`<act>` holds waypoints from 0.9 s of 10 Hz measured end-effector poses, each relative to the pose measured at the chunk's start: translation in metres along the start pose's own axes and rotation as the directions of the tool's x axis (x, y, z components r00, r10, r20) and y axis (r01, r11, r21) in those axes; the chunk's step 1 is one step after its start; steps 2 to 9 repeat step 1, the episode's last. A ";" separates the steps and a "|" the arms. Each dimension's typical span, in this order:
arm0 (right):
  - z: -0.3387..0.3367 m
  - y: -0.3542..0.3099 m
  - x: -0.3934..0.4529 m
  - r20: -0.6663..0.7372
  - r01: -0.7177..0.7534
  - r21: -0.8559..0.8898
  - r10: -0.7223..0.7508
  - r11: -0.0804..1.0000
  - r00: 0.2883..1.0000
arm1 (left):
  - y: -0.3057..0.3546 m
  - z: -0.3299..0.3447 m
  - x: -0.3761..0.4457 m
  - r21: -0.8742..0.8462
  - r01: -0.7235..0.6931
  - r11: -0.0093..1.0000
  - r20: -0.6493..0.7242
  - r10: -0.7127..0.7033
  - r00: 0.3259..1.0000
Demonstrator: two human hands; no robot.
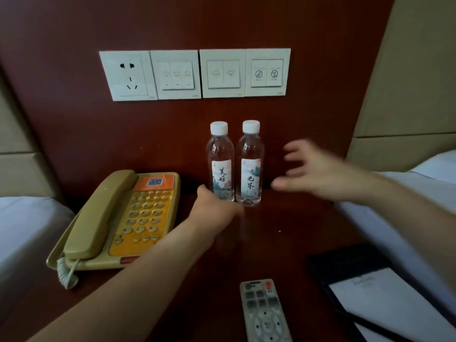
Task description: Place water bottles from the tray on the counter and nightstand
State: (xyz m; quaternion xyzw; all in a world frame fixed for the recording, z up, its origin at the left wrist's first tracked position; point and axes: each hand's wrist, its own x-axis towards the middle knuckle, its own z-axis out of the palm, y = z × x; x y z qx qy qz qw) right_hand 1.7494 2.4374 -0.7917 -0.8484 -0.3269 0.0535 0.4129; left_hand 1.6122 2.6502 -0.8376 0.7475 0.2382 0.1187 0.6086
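My left hand (pixel 214 208) rests low at the foot of the left water bottle (pixel 220 162), its knuckles toward me and the thumb side just touching the bottle's base; the fingers are hidden behind the hand, so I cannot tell whether they are closed on anything. My right hand (pixel 313 169) hangs in the air at three o'clock from the bottles, fingers spread wide and holding nothing, blurred, and clear of the right water bottle (pixel 249 162). The two bottles stand upright side by side, touching or nearly so, each with a white cap and a white label with brushed characters, at the back of the dark red-brown nightstand worktop (pixel 283 225), close against the wooden wall panel (pixel 222 23). At nine o'clock from my left hand sits a beige telephone (pixel 116 218) with an orange keypad face, its handset in the cradle and the coiled cord hanging at its near corner. At six o'clock, near the front edge, lies a pale remote control (pixel 265 312) with grey buttons and one orange one. At four o'clock is a dark folder holding a white notepad (pixel 385 304), a pen lying across it. At twelve o'clock, above the bottles, a row of white wall plates (pixel 195 74) holds one socket and several switches. White bedding (pixel 27 228) shows at either side of the nightstand.
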 end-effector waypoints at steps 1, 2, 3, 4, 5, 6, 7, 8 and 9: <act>-0.077 0.017 -0.013 -0.111 0.007 -0.079 -0.016 0.997 0.994 | -0.007 -0.002 -0.012 -0.036 0.004 0.999 -0.023 -0.005 1.000; -0.077 0.017 -0.013 -0.111 0.007 -0.079 -0.016 0.997 0.994 | -0.007 -0.002 -0.012 -0.036 0.004 0.999 -0.023 -0.005 1.000; -0.077 0.017 -0.013 -0.111 0.007 -0.079 -0.016 0.997 0.994 | -0.007 -0.002 -0.012 -0.036 0.004 0.999 -0.023 -0.005 1.000; -0.077 0.017 -0.013 -0.111 0.007 -0.079 -0.016 0.997 0.994 | -0.007 -0.002 -0.012 -0.036 0.004 0.999 -0.023 -0.005 1.000; -0.077 0.017 -0.013 -0.111 0.007 -0.079 -0.016 0.997 0.994 | -0.007 -0.002 -0.012 -0.036 0.004 0.999 -0.023 -0.005 1.000; -0.077 0.017 -0.013 -0.111 0.007 -0.079 -0.016 0.997 0.994 | -0.007 -0.002 -0.012 -0.036 0.004 0.999 -0.023 -0.005 1.000; -0.077 0.017 -0.013 -0.111 0.007 -0.079 -0.016 0.997 0.994 | -0.007 -0.002 -0.012 -0.036 0.004 0.999 -0.023 -0.005 1.000; -0.077 0.017 -0.013 -0.111 0.007 -0.079 -0.016 0.997 0.994 | -0.007 -0.002 -0.012 -0.036 0.004 0.999 -0.023 -0.005 1.000; -0.077 0.017 -0.013 -0.111 0.007 -0.079 -0.016 0.997 0.994 | -0.007 -0.002 -0.012 -0.036 0.004 0.999 -0.023 -0.005 1.000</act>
